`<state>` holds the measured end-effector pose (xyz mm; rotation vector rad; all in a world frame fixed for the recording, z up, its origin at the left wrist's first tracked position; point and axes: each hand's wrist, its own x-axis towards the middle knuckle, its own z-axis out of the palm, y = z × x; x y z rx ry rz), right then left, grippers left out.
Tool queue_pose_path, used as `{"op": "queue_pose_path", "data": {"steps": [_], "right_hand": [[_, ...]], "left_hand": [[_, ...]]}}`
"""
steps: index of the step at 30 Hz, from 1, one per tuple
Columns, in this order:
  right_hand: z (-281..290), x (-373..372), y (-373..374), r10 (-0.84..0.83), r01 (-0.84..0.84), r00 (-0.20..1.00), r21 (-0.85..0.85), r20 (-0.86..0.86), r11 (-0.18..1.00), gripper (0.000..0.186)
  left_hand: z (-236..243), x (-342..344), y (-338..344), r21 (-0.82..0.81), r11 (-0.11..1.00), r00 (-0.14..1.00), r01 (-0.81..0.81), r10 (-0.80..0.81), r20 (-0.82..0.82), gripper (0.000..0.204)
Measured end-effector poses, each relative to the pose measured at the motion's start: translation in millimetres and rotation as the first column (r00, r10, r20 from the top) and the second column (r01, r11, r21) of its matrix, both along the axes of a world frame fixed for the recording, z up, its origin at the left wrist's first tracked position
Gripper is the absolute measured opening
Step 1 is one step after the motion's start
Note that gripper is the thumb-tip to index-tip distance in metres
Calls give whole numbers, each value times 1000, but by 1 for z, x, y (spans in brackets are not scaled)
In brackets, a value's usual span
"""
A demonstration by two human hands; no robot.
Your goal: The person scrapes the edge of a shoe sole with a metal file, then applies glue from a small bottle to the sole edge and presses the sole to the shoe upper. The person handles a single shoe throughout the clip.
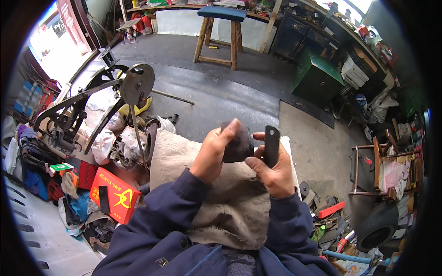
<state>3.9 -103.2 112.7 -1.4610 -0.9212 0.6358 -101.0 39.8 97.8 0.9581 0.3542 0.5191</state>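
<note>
My left hand is closed round a dark brown, rounded piece that looks like leather or rubber, the thumb lying along its top; its exact kind does not show. Close beside it, my right hand grips a flat black bar with a round hole near its upper end. The lower part of that bar is hidden in the palm. My right fingertips reach to the right edge of the dark piece. Both hands are above a worn beige cloth spread over my lap.
At the left stands a black hand-cranked sewing machine with a large wheel. A red box with a dark phone-like slab lies below it. Farther off are a blue-topped wooden stool and a green chest. A tyre and scattered tools lie right.
</note>
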Motion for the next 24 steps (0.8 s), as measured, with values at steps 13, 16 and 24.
{"op": "queue_pose_path", "data": {"steps": [13,16,24], "right_hand": [[0,-31,-29,46,-2,913,108,-406,994,35],[3,-29,-34,1,38,893,78,-451,996,43],[23,-1,-43,121,240,678,374,-725,896,55]], "left_hand": [[14,-39,-43,190,981,999,-34,30,24,22],[8,-37,-53,124,990,998,-68,67,10,21],[16,-33,-63,7,979,979,203,-203,-7,24]]}}
